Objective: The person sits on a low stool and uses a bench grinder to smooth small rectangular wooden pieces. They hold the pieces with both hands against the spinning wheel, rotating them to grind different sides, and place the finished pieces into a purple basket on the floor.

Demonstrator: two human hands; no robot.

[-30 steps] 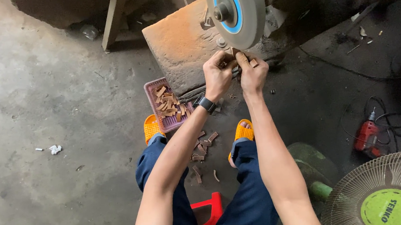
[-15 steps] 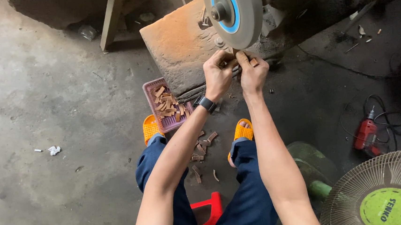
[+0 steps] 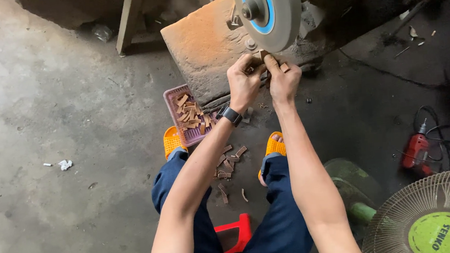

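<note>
My left hand (image 3: 244, 83) and my right hand (image 3: 283, 79) are together just under the grey grinding wheel (image 3: 269, 13) with its blue centre ring. Both pinch a small brown piece (image 3: 264, 55) whose top end touches the wheel's lower rim. My right hand also has another brown piece (image 3: 284, 67) tucked between its fingers. A black watch (image 3: 231, 116) is on my left wrist.
A pink tray (image 3: 172, 101) of several brown pieces lies on the floor by my left foot, with more pieces (image 3: 226, 166) scattered between my orange sandals. A red drill (image 3: 416, 153) with its cord and a fan (image 3: 432, 217) are at the right. A red stool (image 3: 235, 232) is under me.
Both hands stay at the wheel's lower rim with the piece; only the view has shifted slightly.
</note>
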